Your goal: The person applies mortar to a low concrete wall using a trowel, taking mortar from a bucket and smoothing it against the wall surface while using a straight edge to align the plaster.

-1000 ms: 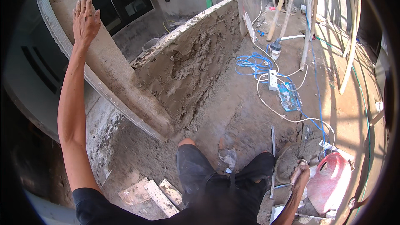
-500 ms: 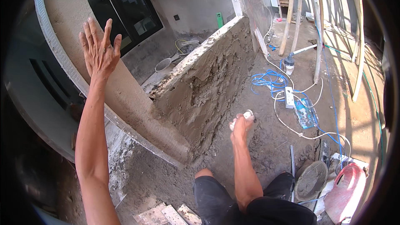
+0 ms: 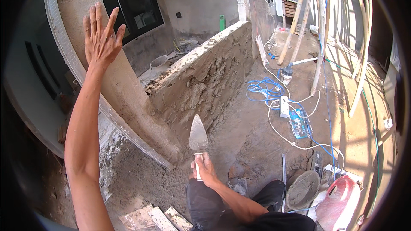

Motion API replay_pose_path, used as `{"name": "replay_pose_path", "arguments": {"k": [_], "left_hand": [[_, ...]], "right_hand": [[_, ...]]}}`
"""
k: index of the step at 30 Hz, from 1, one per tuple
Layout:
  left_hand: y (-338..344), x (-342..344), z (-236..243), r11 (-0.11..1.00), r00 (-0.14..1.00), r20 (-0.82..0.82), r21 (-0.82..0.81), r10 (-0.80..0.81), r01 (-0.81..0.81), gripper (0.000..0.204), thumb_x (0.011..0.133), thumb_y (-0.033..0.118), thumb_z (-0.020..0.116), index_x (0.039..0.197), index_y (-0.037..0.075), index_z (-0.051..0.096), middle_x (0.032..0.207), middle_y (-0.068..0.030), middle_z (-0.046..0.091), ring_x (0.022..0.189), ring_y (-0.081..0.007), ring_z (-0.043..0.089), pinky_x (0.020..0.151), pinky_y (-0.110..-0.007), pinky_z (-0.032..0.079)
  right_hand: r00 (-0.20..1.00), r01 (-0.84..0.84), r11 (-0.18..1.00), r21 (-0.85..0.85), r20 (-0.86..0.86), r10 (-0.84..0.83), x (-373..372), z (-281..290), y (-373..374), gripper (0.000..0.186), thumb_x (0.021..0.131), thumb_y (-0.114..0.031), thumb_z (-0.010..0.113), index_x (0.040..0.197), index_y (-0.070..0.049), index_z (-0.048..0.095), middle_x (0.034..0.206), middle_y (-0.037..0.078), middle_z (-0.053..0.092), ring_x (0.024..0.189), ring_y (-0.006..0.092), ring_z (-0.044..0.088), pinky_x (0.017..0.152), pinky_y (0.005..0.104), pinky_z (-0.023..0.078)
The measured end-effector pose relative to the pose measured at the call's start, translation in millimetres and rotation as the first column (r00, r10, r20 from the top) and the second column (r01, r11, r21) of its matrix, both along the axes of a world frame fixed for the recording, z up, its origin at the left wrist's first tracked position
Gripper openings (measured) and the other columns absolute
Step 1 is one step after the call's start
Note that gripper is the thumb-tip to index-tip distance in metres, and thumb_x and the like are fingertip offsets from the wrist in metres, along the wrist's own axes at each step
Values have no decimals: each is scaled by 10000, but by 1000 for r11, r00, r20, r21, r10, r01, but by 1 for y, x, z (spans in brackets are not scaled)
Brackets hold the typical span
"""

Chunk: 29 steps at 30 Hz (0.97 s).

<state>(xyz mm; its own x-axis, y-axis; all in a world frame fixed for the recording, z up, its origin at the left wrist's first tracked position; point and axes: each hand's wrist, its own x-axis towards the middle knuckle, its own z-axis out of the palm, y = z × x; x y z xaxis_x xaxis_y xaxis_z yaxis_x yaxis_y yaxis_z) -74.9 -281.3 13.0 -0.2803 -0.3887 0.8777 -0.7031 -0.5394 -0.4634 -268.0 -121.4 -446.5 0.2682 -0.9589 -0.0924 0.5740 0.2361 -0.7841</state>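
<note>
My left hand point(image 3: 102, 38) lies spread against the upright plastered pillar point(image 3: 122, 85), its fingers stretched upward and holding nothing. In my right hand point(image 3: 205, 170) is a pointed trowel point(image 3: 198, 134), gripped by its white handle. The leaf-shaped metal blade points away from me, with its flat face showing. Beyond the trowel stands a low wall point(image 3: 205, 77) coated in rough wet mortar, thick and lumpy in the middle. Blade and wall appear to be apart.
A round pan of mortar point(image 3: 303, 189) and a red-and-white sack-like object point(image 3: 340, 201) are at lower right. Coiled blue cable point(image 3: 265, 89) and a white power strip point(image 3: 284, 107) lie on the floor. Wooden poles point(image 3: 295, 21) stand behind. Boards point(image 3: 160, 219) lie near my legs.
My right hand has moved left and toward me, turning so that the trowel blade shows. My left hand stays on the pillar. The view has shifted slightly.
</note>
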Motion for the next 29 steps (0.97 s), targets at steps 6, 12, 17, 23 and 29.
{"name": "replay_pose_path", "arguments": {"k": [6, 12, 17, 23, 29], "left_hand": [[-1, -10, -1, 1000, 1000, 2, -10, 3, -3, 613, 1010, 645, 283, 1555, 371, 335, 1668, -109, 195, 1553, -290, 136, 1278, -455, 23], [-6, -4, -8, 998, 999, 17, -22, -52, 52, 603, 996, 645, 340, 1538, 382, 366, 1654, -124, 231, 1547, -302, 161, 1276, -468, 47], [-5, 8, 0, 993, 994, 57, -62, -93, 96, 610, 985, 647, 375, 1537, 387, 365, 1648, -153, 238, 1540, -329, 182, 1272, -485, 52], [3, 3, -5, 886, 885, -49, 12, -463, 464, 615, 898, 503, 583, 1403, 152, 554, 1582, -343, 222, 1530, -431, 114, 1250, -549, 12], [10, 0, -4, 885, 884, -81, 36, -461, 465, 637, 890, 508, 592, 1417, 154, 537, 1589, -331, 217, 1533, -421, 107, 1255, -543, 7]], "right_hand": [[959, 18, 954, 298, 265, -101, -40, -50, -148, 524, 1084, -504, 322, 1132, -52, 584, 743, 45, 507, 562, 164, 512, 464, 332, 457], [906, -120, 940, 320, 422, -27, -20, -41, -268, 623, 1011, -668, 369, 949, -78, 560, 621, -10, 414, 443, 85, 344, 401, 254, 307], [929, -144, 963, 230, 366, 51, 1, 30, -269, 614, 1017, -660, 368, 988, -73, 546, 623, -21, 396, 451, 73, 347, 401, 252, 314], [954, -85, 973, 213, 299, 18, 35, 96, -241, 628, 1046, -623, 305, 1089, -26, 495, 634, 14, 410, 489, 120, 416, 421, 286, 381], [978, -98, 986, 136, 196, 70, 64, 126, -186, 647, 1056, -603, 281, 1199, 0, 464, 686, 35, 451, 538, 145, 456, 467, 343, 454]]}}
